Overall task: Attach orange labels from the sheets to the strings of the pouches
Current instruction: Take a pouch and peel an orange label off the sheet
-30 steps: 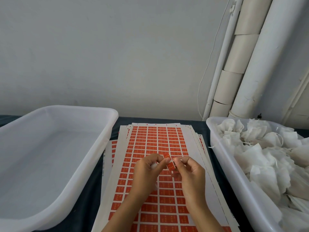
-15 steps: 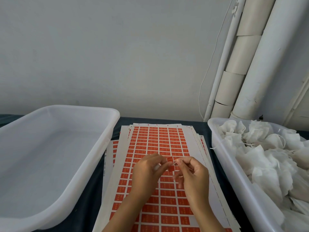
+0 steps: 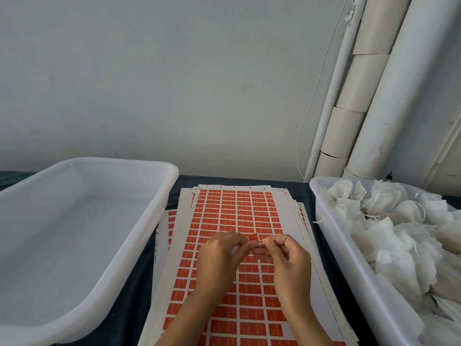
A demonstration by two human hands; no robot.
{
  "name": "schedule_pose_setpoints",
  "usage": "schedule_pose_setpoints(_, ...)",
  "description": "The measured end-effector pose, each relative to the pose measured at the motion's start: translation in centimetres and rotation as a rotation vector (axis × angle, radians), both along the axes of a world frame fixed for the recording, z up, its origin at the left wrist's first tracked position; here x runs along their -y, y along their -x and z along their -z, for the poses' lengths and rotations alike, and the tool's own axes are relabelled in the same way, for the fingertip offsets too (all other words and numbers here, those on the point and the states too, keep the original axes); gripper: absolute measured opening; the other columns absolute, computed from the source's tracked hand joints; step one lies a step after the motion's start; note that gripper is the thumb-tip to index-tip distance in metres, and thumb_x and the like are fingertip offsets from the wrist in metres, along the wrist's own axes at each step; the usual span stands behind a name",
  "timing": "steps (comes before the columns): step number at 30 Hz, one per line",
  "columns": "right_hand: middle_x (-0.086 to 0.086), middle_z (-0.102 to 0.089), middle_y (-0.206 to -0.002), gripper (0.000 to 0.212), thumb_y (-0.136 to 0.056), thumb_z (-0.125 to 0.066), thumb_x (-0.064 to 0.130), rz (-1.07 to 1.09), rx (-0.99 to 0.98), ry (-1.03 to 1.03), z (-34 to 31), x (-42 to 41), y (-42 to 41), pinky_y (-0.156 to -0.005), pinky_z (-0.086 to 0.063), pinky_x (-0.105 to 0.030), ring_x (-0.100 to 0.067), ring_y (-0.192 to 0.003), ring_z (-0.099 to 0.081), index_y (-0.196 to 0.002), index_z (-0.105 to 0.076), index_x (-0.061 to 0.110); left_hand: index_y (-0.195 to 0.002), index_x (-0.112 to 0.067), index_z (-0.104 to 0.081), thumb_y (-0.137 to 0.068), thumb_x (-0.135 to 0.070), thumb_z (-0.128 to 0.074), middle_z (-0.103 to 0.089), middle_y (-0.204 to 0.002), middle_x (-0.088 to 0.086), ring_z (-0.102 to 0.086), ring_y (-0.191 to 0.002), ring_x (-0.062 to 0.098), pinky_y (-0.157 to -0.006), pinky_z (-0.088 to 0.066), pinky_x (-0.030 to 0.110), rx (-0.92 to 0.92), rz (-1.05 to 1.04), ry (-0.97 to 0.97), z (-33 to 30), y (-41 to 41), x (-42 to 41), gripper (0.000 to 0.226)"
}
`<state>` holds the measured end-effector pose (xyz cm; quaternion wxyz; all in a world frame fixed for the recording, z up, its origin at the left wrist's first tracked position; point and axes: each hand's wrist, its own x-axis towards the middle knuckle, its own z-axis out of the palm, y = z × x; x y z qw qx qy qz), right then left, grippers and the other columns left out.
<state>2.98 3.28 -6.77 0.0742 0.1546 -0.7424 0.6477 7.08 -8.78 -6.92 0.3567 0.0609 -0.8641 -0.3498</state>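
Observation:
A stack of sheets (image 3: 237,211) printed with rows of orange labels lies on the dark table between two tubs. Above it my left hand (image 3: 219,258) and my right hand (image 3: 287,258) meet fingertip to fingertip. My left fingers pinch a small orange label (image 3: 252,238), with something white showing in that palm. My right thumb and forefinger pinch a thin white string (image 3: 262,243) right beside the label. The pouch on that string is mostly hidden by my hands.
A white plastic tub (image 3: 139,221) stands at the left with nothing inside. Another white tub (image 3: 331,233) at the right is heaped with white pouches (image 3: 399,233) and loose strings. White pipes run up the wall at the back right.
The orange label was hidden between my fingers half a second ago and now stands out at my left fingertips. Both hands stayed over the sheets, fingertips together.

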Motion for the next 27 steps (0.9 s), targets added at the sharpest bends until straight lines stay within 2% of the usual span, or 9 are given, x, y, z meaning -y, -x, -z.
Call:
schedule_pose_setpoints(5, 0.008, -0.070, -0.077, 0.009, -0.089, -0.058, 0.021, 0.002, -0.013, -0.013, 0.1, 0.0, 0.0, -0.072, -0.057, -0.024, -0.007, -0.073, -0.069, -0.083, -0.065, 0.022, -0.075, -0.022, -0.073, -0.081, -0.045, -0.055, -0.058, -0.066, -0.019, -0.050, -0.060, -0.002, -0.058, -0.038, 0.009, -0.017, -0.010, 0.040, -0.1, -0.1, 0.0, 0.030)
schedule_pose_setpoints(8, 0.009, -0.071, -0.081, 0.007, -0.088, -0.058, 0.024, -0.012, -0.004, -0.016, 0.2, 0.0, 0.0, -0.074, -0.056, -0.021, -0.004, -0.075, -0.068, -0.085, -0.064, 0.025, -0.075, -0.021, -0.074, -0.081, -0.043, -0.056, -0.063, -0.067, -0.014, -0.052, -0.061, -0.001, -0.058, -0.041, 0.011, -0.032, -0.020, 0.038, -0.1, -0.2, 0.0, 0.029)
schedule_pose_setpoints(10, 0.010, -0.070, -0.086, 0.006, -0.087, -0.057, 0.031, -0.007, 0.018, 0.014, 0.0, 0.0, -0.1, -0.069, -0.054, -0.014, -0.001, -0.076, -0.067, -0.089, -0.063, 0.029, -0.075, -0.021, -0.074, -0.081, -0.043, -0.057, -0.066, -0.069, -0.012, -0.054, -0.063, 0.001, -0.059, -0.045, 0.014, -0.045, -0.025, 0.017, -0.1, -0.2, 0.1, 0.028)
schedule_pose_setpoints(13, 0.010, -0.067, -0.081, 0.022, -0.082, -0.054, 0.041, -0.075, 0.046, 0.063, -0.6, -0.7, 0.4, -0.058, -0.053, -0.017, -0.008, -0.064, -0.065, -0.098, -0.062, 0.029, -0.075, -0.022, -0.074, -0.081, -0.042, -0.058, -0.067, -0.070, -0.012, -0.058, -0.066, 0.004, -0.062, -0.051, 0.020, -0.058, -0.023, 0.009, -0.1, -0.3, 0.4, 0.027)
schedule_pose_setpoints(15, 0.004, -0.066, -0.070, 0.023, -0.081, -0.057, 0.038, -0.213, 0.046, -0.006, -0.8, -1.1, 0.7, -0.053, -0.053, -0.020, -0.013, -0.054, -0.061, -0.100, -0.064, 0.027, -0.074, -0.022, -0.074, -0.081, -0.039, -0.060, -0.067, -0.069, -0.012, -0.056, -0.064, 0.004, -0.059, -0.050, 0.020, -0.078, -0.015, 0.054, -0.1, -0.3, 0.5, 0.023)
schedule_pose_setpoints(17, 0.002, -0.067, -0.067, 0.013, -0.083, -0.062, 0.028, -0.289, 0.047, -0.077, -0.7, -1.2, 0.9, -0.051, -0.054, -0.024, -0.015, -0.051, -0.061, -0.096, -0.065, 0.025, -0.073, -0.021, -0.074, -0.081, -0.035, -0.062, -0.066, -0.067, -0.011, -0.052, -0.064, 0.003, -0.055, -0.048, 0.021, -0.079, -0.011, 0.114, 0.1, -0.2, 0.5, 0.020)
schedule_pose_setpoints(21, 0.008, -0.070, -0.071, 0.006, -0.083, -0.067, 0.015, -0.273, -0.003, -0.119, -0.3, -1.1, 0.9, -0.054, -0.055, -0.021, -0.013, -0.061, -0.068, -0.086, -0.066, 0.020, -0.078, -0.022, -0.075, -0.085, -0.029, -0.064, -0.068, -0.070, -0.011, -0.053, -0.066, 0.004, -0.054, -0.050, 0.024, -0.071, 0.018, 0.204, 0.4, -0.1, 0.8, 0.015)
schedule_pose_setpoints(25, 0.014, -0.070, -0.075, 0.008, -0.081, -0.068, 0.014, -0.202, -0.187, -0.193, -0.4, -1.5, 1.2, -0.068, -0.053, -0.012, -0.001, -0.076, -0.067, -0.079, -0.068, 0.022, -0.096, -0.036, -0.068, -0.092, -0.050, -0.035, -0.066, -0.077, -0.020, -0.059, -0.070, -0.002, -0.064, -0.045, 0.012, 0.050, -0.010, 0.005, 0.0, -0.3, 0.0, 0.037)
schedule_pose_setpoints(27, 0.018, -0.069, -0.078, 0.013, -0.079, -0.070, 0.011, -0.173, -0.311, -0.234, -0.4, -1.6, 1.1, -0.073, -0.049, -0.007, 0.003, -0.083, -0.065, -0.078, -0.069, 0.024, -0.087, -0.039, -0.063, -0.089, -0.054, -0.031, -0.066, -0.072, -0.021, -0.063, -0.069, -0.002, -0.063, -0.046, 0.008, 0.146, -0.015, -0.231, -0.2, -0.3, -0.2, 0.036)
